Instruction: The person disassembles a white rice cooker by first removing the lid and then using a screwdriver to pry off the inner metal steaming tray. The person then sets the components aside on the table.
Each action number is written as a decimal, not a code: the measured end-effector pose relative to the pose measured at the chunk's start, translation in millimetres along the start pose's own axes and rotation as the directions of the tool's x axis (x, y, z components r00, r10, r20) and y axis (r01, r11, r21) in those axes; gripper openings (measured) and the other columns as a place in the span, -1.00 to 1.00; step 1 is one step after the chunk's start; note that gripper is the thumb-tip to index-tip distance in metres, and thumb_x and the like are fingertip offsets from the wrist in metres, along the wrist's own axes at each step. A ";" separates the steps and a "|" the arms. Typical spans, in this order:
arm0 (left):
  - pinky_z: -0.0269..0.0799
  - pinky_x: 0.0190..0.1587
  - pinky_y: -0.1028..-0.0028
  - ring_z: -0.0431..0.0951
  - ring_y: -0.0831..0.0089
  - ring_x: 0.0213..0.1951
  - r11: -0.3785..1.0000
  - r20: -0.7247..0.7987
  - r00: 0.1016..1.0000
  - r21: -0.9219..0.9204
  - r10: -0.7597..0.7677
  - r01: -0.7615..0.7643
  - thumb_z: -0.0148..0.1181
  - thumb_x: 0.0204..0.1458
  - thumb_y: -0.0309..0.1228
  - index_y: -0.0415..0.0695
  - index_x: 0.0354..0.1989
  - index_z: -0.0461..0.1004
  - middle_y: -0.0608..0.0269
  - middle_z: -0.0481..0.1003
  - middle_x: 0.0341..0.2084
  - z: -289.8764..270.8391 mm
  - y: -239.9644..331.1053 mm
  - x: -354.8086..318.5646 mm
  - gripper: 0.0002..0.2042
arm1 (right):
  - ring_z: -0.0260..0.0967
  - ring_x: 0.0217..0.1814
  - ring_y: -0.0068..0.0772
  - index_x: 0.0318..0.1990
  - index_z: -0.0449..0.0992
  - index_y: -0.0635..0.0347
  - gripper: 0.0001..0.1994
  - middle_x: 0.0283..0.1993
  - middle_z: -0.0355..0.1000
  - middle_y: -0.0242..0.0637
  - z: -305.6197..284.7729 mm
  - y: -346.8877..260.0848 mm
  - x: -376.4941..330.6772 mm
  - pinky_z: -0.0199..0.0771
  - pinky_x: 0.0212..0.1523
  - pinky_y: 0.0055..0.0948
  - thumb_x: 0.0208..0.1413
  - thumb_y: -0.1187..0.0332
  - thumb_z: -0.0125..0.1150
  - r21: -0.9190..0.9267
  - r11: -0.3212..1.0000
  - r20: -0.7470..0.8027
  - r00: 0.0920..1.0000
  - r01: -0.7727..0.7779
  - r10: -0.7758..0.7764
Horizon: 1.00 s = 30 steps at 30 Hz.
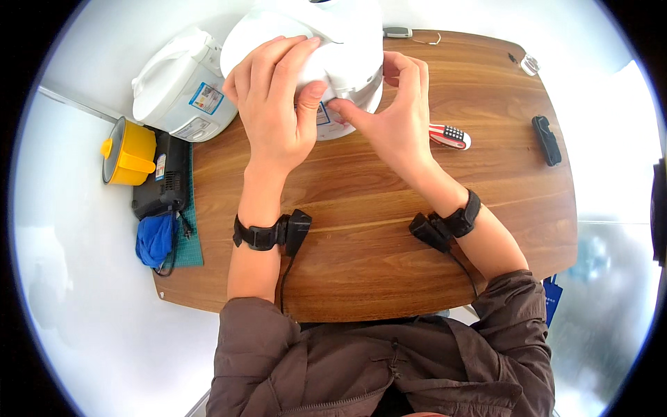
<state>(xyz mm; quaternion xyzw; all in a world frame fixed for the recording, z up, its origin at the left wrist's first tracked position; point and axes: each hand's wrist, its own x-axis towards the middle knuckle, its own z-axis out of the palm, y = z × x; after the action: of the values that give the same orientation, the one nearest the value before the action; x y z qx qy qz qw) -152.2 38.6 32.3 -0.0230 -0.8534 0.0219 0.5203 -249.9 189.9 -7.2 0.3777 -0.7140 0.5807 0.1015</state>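
At the far middle of the table stands a white rice cooker (333, 128) with a rounded lid; its top runs out of the picture. My left hand (274, 104) lies on the lid with its fingers stretched out and its thumb near the front edge. My right hand (396, 115) grips the cooker's right front, thumb at the front rim and fingers curled against the side. Part of the cooker's front is hidden behind both hands. Each wrist wears a black strap with a small black box and a cable.
Left of it stands a second white rice cooker (184, 90). A yellow pot (133, 149), a black device (167, 184), blue cloth (156, 238) and green mat (191, 243) lie leftward. Rightward are a red-and-white keypad device (450, 137), a black case (547, 141) and a clear roll (530, 64).
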 end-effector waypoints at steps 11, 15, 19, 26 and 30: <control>0.05 0.20 0.26 0.43 0.31 0.13 1.000 0.016 0.999 0.015 -0.028 0.028 0.18 0.25 -0.13 0.01 0.15 0.55 0.39 0.52 0.06 0.9 7.3 3.3 -0.64 | 0.35 0.08 -0.12 0.14 0.29 0.41 -0.11 0.05 0.28 -0.06 -6.2 8.8 9.3 0.46 0.10 -0.22 -0.30 0.17 0.73 -0.026 0.997 -0.002 0.998 0.066 -0.066; 0.06 0.19 0.27 0.43 0.32 0.13 1.000 0.035 0.999 0.008 -0.027 0.027 0.21 0.23 -0.14 0.01 0.13 0.56 0.39 0.52 0.06 -0.8 7.2 4.4 -0.64 | 0.34 0.06 -0.12 0.12 0.29 0.43 -0.11 0.04 0.28 -0.05 -9.3 10.0 11.9 0.46 0.09 -0.22 -0.31 0.15 0.72 -0.022 0.997 0.020 0.997 0.073 -0.073; 0.07 0.18 0.28 0.43 0.34 0.12 1.000 0.032 0.999 -0.003 -0.013 0.014 0.23 0.21 -0.14 0.02 0.12 0.57 0.40 0.53 0.05 -1.0 4.5 4.4 -0.64 | 0.34 0.05 -0.08 0.12 0.27 0.44 -0.12 0.04 0.27 -0.02 -7.9 12.7 12.2 0.47 0.08 -0.21 -0.31 0.18 0.71 -0.036 0.992 0.018 0.992 0.124 -0.123; 0.09 0.16 0.29 0.44 0.34 0.11 1.000 0.014 1.000 0.017 -0.002 0.002 0.25 0.19 -0.15 0.02 0.11 0.58 0.41 0.53 0.04 0.9 6.1 3.8 -0.64 | 0.31 0.00 -0.12 0.10 0.26 0.40 -0.13 0.01 0.27 -0.06 -5.6 14.6 9.7 0.45 0.03 -0.21 -0.33 0.21 0.70 -0.034 0.985 -0.035 0.984 0.171 -0.172; 0.09 0.15 0.28 0.44 0.34 0.10 1.000 0.012 1.000 0.015 0.006 -0.006 0.25 0.18 -0.15 0.03 0.11 0.57 0.41 0.53 0.04 0.3 7.4 5.5 -0.64 | 0.27 -0.04 -0.25 0.08 0.27 0.33 -0.17 -0.02 0.27 -0.16 -0.7 20.4 7.3 0.41 0.00 -0.26 -0.32 0.20 0.69 -0.037 0.974 -0.097 0.969 0.223 -0.225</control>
<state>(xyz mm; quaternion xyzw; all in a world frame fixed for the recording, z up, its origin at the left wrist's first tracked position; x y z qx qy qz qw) -154.8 46.4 36.6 -0.0213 -0.8562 0.0299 0.5153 -268.6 188.3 -18.1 0.4249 -0.6683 0.5744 0.2072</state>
